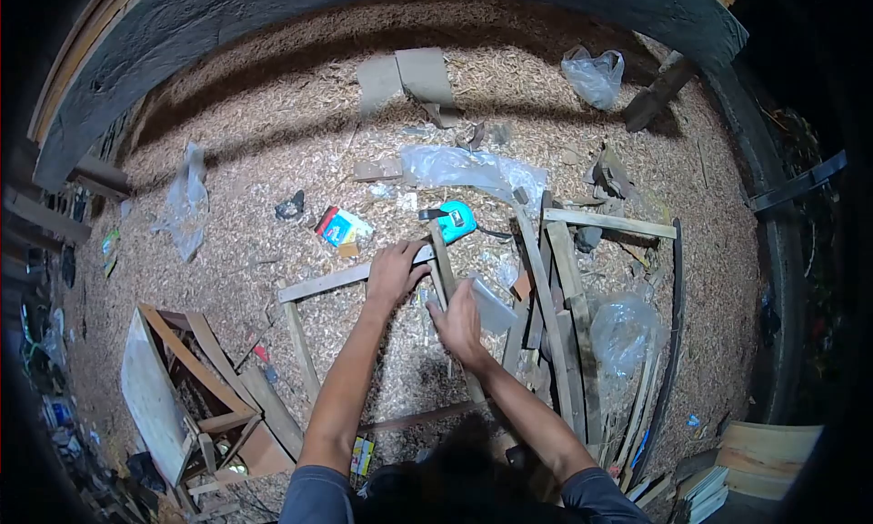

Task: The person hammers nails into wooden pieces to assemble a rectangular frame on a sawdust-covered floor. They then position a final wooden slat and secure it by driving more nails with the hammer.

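My left hand [391, 274] is closed over the right end of a pale wooden strip [327, 284], close to the corner where it meets a second strip. My right hand [460, 326] grips that second wooden strip [441, 260], just below the corner. Another strip [302, 347] runs down from the left end of the first, so the pieces form an open frame shape. Beyond the corner lies a turquoise tape measure [457, 222] on the wood shavings. Whether a fastener joins the corner is hidden by my fingers.
Loose wooden strips [568, 288] lie to my right beside a clear plastic bag [626, 333]. At left stands a wooden box-like piece [155, 392]. A red-and-blue packet [338, 226], plastic sheeting [473, 169] and cardboard [423, 77] lie ahead. A dark beam [436, 19] crosses the far side.
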A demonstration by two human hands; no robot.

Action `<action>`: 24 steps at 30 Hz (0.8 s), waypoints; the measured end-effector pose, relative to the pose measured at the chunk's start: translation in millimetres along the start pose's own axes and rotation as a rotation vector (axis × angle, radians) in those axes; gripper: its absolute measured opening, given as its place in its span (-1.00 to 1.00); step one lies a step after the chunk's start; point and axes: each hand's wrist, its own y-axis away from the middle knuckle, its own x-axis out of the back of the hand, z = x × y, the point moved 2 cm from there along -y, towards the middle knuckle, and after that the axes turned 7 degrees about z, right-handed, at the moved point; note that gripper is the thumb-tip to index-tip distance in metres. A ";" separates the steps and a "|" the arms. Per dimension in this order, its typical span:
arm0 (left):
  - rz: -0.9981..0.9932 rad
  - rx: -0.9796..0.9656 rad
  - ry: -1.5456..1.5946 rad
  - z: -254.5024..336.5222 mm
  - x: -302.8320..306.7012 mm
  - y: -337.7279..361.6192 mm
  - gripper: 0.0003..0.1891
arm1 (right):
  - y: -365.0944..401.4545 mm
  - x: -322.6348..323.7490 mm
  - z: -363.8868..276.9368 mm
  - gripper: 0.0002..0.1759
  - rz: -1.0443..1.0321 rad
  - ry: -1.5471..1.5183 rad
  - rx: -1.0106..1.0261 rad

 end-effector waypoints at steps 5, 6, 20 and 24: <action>0.001 0.026 0.054 3.3 2.8 -3.5 -0.56 | -4.4 -7.3 -0.3 -0.45 0.026 0.081 -0.023; 0.012 0.005 0.047 2.5 0.7 -4.0 -0.57 | -5.1 -5.9 -0.5 -0.47 0.043 0.081 -0.018; 0.069 -0.076 -0.007 1.4 -4.7 -3.8 -0.63 | -9.8 -12.2 8.2 -0.49 0.084 0.009 -0.102; 0.067 -0.073 -0.015 1.5 -6.1 -3.2 -0.63 | -11.8 -11.0 9.4 -0.49 0.070 -0.010 -0.100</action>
